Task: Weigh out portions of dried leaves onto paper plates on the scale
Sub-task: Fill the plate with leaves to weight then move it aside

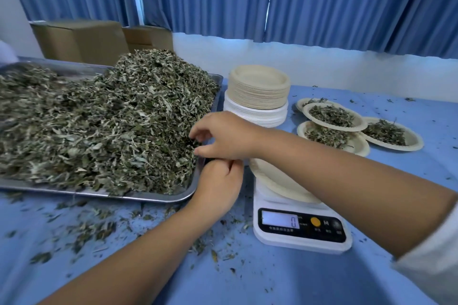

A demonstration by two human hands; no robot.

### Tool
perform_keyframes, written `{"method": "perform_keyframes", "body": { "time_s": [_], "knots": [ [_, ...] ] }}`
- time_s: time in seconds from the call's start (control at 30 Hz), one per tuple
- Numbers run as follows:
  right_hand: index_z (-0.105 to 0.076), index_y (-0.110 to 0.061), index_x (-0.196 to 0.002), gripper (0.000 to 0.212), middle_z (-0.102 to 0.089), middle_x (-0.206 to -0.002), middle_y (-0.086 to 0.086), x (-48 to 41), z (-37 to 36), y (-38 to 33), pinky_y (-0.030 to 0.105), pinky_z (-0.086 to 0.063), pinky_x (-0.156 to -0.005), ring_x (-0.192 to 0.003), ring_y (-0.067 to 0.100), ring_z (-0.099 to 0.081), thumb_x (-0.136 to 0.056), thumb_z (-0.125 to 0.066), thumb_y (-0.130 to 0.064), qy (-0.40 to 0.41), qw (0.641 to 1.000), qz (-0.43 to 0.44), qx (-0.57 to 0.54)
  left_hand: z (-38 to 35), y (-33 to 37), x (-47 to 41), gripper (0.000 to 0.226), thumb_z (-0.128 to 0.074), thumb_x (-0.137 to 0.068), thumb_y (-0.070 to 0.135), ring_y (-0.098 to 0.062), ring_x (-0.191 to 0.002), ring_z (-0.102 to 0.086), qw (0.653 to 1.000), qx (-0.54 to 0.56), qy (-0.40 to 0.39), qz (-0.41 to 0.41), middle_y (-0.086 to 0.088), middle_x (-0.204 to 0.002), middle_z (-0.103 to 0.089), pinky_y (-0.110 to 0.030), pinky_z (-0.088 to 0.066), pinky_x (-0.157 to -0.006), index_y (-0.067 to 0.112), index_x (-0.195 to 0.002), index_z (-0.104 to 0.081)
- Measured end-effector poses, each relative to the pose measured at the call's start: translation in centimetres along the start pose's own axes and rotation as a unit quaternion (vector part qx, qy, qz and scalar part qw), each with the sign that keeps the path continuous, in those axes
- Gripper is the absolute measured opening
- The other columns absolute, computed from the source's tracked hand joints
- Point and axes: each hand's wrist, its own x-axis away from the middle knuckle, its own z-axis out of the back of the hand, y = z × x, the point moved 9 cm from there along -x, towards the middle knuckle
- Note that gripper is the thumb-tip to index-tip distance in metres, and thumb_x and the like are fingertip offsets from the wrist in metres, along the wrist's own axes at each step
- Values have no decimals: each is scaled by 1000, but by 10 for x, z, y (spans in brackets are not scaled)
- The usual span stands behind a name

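Right hand (223, 136) half-curled into dried leaves (111, 119) at frame centre; hold unconfirmed. Left hand (218, 186) below, at tray (99, 194) corner, fingers hidden: we cannot tell. We judge leaves light, brittle, loose: scoop gently from underneath. Paper plate (280, 181) on scale (301, 224), lower right of centre.

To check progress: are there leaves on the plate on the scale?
No, the plate on the scale looks bare where visible, and the display reads 0.

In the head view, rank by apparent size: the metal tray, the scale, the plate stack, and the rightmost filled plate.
1. Metal tray, clearly largest.
2. Scale and plate stack: alike, and the scale sits nearer, so unranked.
3. Rightmost filled plate, smallest.
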Motion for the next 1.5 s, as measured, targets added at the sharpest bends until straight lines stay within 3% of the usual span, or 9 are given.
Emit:
{"method": "perform_keyframes", "body": {
  "time_s": [0.2, 0.6, 0.77, 0.87, 0.97, 1.1, 1.2, 1.37, 1.5],
  "knots": [
    [-45, -18, -143, 77, -55, -136, 3, -33, -41, -9, 41, -44, -99, -122, 26, -52, -79, -72, -51, -147, 984, -18, 102, -3, -5, -6, 33, -38, -98, 21, -32, -115, -49, 991, -132, -4, 17, -15, -120, -59, -38, -36, -97, 8, -120, -58],
    [-59, -16, -130, 54, -61, -123, 5, -43, -62, -27, 29, -46, -85, -107, 24, -57, -81, -77, -29, -172, 982, 23, 70, -25, -24, -10, 47, -19, -102, 23, -26, -138, -26, 940, -318, -117, 44, -10, -153, -27, -31, -21, -107, 12, -148, -21],
    [-63, -13, -124, 48, -64, -118, 5, -41, -53, -28, 29, -45, -84, -104, 21, -57, -81, -77, -30, -130, 990, 27, 41, -22, -30, -10, 45, -29, -100, 25, -27, -132, -35, 972, -213, -80, 61, -12, -143, -41, -34, -28, -106, 10, -142, -36],
    [-64, -12, -123, 44, -65, -118, 4, -41, -38, -23, 28, -44, -89, -107, 20, -58, -83, -74, -26, -80, 996, 18, 21, -11, -17, -8, 19, -42, -94, 17, -30, -89, -57, 997, -68, -23, 24, -16, -90, -59, -39, -40, -73, 5, -95, -57],
    [-66, -10, -117, 36, -66, -106, 0, -39, -23, -17, 21, -41, -80, -96, 14, -58, -84, -73, -23, -48, 998, 2, -26, -10, -12, -6, 27, -42, -95, 15, -14, -52, -39, 998, -55, -31, -1, -2, -57, -40, -28, -23, -51, 14, -68, -39],
    [-70, -11, -84, 8, -53, -64, -8, -28, 6, -14, 17, -32, -56, -58, 1, -44, -82, -75, -18, -13, 994, -6, -110, -11, -9, -6, 38, -42, -97, 15, -13, -51, -29, 999, -30, -37, -13, -2, -55, -32, -23, -24, -46, 13, -62, -30],
    [-58, -25, -61, 28, -43, -47, -15, -12, 30, -6, 12, -29, -47, -45, -1, -37, -80, -77, -18, 25, 985, -20, -171, -10, -7, -6, 39, -42, -98, 17, -12, -51, -29, 999, -37, -31, -15, -2, -56, -33, -20, -27, -47, 13, -61, -30],
    [-69, -12, -71, 12, -56, -60, 11, 30, 65, 24, 22, -36, -62, -60, 4, -43, -78, -77, -16, 79, 968, -65, -230, -10, -8, -4, 35, -41, -99, 19, -14, -55, -34, 998, -46, -39, -5, -6, -61, -38, -23, -25, -49, 1, -69, -42],
    [-61, -16, -63, 21, -48, -53, -12, 76, 79, 56, 18, -36, -54, -52, 1, -40, -78, -74, -12, 98, 968, -100, -209, -10, -8, -5, 36, -40, -100, 20, -16, -58, -37, 998, -45, -37, -1, -14, -67, -42, -24, -25, -51, -7, -78, -48]
  ]
}}
